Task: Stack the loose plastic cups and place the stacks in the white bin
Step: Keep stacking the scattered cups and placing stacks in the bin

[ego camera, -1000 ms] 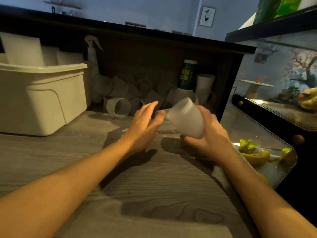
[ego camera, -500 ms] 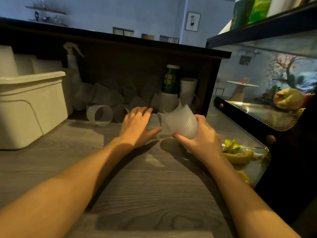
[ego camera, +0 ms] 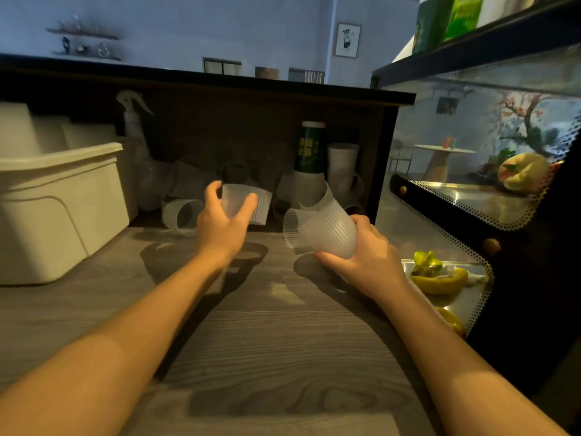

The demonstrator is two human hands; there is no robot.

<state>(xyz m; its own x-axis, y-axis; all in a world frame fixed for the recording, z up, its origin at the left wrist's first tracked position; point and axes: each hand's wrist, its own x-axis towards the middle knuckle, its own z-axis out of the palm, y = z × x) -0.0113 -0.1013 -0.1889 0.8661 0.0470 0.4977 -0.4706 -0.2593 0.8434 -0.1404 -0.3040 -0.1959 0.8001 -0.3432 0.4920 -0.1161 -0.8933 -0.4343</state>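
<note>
My left hand [ego camera: 224,226] grips a ribbed translucent plastic cup [ego camera: 251,204] lying on its side, lifted a little above the wooden counter. My right hand [ego camera: 366,258] holds a short stack of the same ribbed cups [ego camera: 320,231], mouth turned to the left toward the other cup. A gap separates the two. Several more loose cups [ego camera: 182,214] lie tumbled in the dark recess behind my hands. The white bin [ego camera: 59,199] stands at the left on the counter.
A spray bottle [ego camera: 135,127] stands beside the bin. A green-labelled tube [ego camera: 309,149] and white cups [ego camera: 342,165] stand at the back right. A glass display case [ego camera: 471,221] with fruit borders the counter on the right. The wooden counter [ego camera: 267,341] stretches toward me.
My left hand has lifted a single cup out of the pile and drawn it left, away from the stack. The stack in my right hand has moved slightly right.
</note>
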